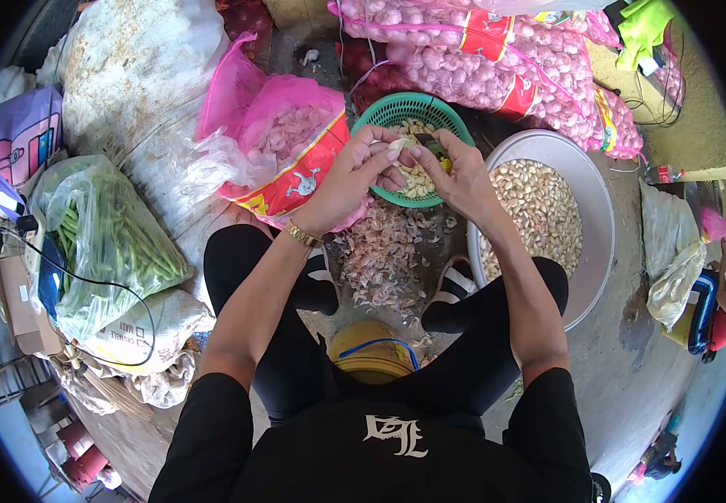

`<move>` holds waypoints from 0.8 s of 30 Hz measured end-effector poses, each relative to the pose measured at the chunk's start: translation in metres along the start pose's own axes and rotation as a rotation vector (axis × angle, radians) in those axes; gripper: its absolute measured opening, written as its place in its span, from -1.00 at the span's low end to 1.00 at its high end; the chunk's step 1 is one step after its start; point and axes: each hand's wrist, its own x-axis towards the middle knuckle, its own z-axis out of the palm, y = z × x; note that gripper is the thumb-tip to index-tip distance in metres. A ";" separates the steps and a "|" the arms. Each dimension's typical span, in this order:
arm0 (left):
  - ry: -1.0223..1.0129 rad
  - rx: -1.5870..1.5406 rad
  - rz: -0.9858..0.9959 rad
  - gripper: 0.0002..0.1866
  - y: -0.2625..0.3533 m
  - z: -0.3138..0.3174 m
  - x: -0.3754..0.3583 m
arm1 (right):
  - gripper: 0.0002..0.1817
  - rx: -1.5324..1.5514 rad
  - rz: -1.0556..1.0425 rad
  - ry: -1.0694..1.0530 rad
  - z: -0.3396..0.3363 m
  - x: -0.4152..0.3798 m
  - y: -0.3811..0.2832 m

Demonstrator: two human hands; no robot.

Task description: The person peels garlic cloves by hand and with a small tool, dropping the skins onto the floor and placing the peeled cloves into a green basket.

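My left hand [354,172] is closed, pinching a pale garlic clove [400,147] between thumb and fingers. Close against it, my right hand [462,180] is curled around a small dark and yellow tool [444,158] that looks like a knife; its shape is partly hidden by the fingers. Both hands are over a green plastic basket [462,124], in which peeled garlic cloves [416,184] lie. On the right, a large whitish basin [602,226] holds many unpeeled garlic cloves [539,210]. Garlic skins [375,256] are scattered on the floor below the basket.
An opened pink mesh bag [249,92] with garlic skins stands at the left. Full mesh sacks of garlic [530,84] are stacked behind the basin. A clear bag of green beans [115,235] rests far left. A yellow bucket [371,344] is between my legs.
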 end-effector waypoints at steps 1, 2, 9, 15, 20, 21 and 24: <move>0.004 0.021 0.004 -0.79 0.000 0.001 0.000 | -0.65 0.000 0.000 0.000 0.000 0.000 -0.002; 0.004 0.020 0.004 -0.79 -0.002 0.001 0.001 | -0.66 0.024 -0.012 0.007 0.001 -0.001 -0.004; -0.046 -0.038 -0.002 -0.79 -0.010 -0.004 0.003 | -0.71 0.012 -0.051 0.009 0.004 -0.002 -0.006; 0.015 -0.023 -0.008 -0.81 -0.003 -0.001 0.000 | -0.73 -0.018 -0.043 -0.004 0.002 -0.001 -0.012; 0.043 -0.018 -0.014 -0.83 0.000 0.000 -0.002 | -0.68 -0.092 -0.095 -0.013 0.000 -0.001 -0.008; 0.044 -0.040 0.002 -0.83 -0.001 0.001 -0.002 | -0.66 -0.100 -0.113 -0.019 0.001 -0.001 -0.008; 0.049 -0.049 0.009 -0.84 0.000 0.001 -0.003 | -0.67 -0.100 -0.124 -0.035 0.000 -0.001 -0.009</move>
